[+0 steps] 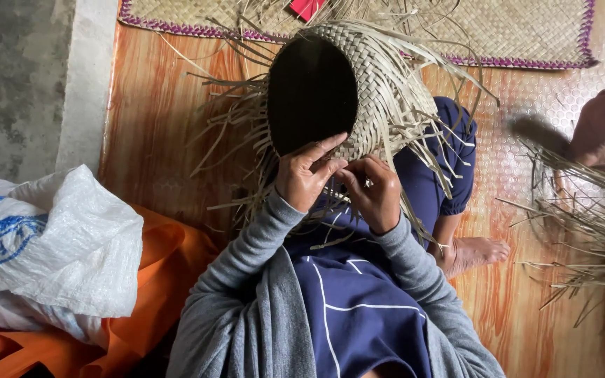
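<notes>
Head view: woven basket (358,91) body mostly plaited, rim unfinished, many loose strips (246,133) sticking out. Left hand (306,175) fingers curled, pinching a strip at the rim just above them; right hand (376,192) fingers pressed together on strips beside, basket over lap, above floor

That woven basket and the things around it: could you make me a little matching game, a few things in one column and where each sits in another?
Things:
1. woven basket
2. white sack
3. loose strips
4. woven mat

Places:
A. far edge, top of the view
B. middle, at the fingers of the left hand and right hand
C. right side, on the floor
D. left side, on orange cloth

Pairs: 1-B, 2-D, 3-C, 4-A
</notes>
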